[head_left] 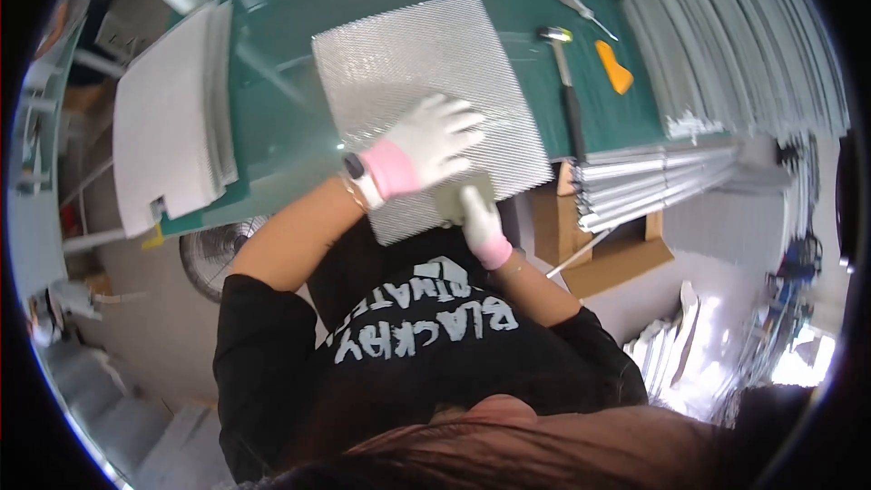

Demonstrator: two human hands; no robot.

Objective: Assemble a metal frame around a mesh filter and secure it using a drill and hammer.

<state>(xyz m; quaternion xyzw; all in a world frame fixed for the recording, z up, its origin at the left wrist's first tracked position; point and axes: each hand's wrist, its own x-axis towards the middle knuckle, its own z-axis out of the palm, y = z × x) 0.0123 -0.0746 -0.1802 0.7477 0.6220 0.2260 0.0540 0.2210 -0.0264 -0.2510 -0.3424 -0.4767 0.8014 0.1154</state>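
A silver, finely ribbed mesh sheet (413,54) lies on the green table, its near corner sticking out over the front edge toward my body. My left hand (434,141), in a white glove with a pink cuff, rests flat on the sheet with its fingers spread. In the same kind of glove, my right hand (479,218) grips a flat olive-grey pad (478,189) at the sheet's near edge. The thumb lies on top of the pad; the other fingers are hidden beneath. I cannot tell whether the pad touches the sheet.
White panels (172,109) are stacked at the left. Right of the sheet lie a hammer (569,95), a screwdriver (583,11) and an orange tool (614,68). Grey frames (726,45) pile up at the far right, above silver metal strips (649,183) and a cardboard box (617,268).
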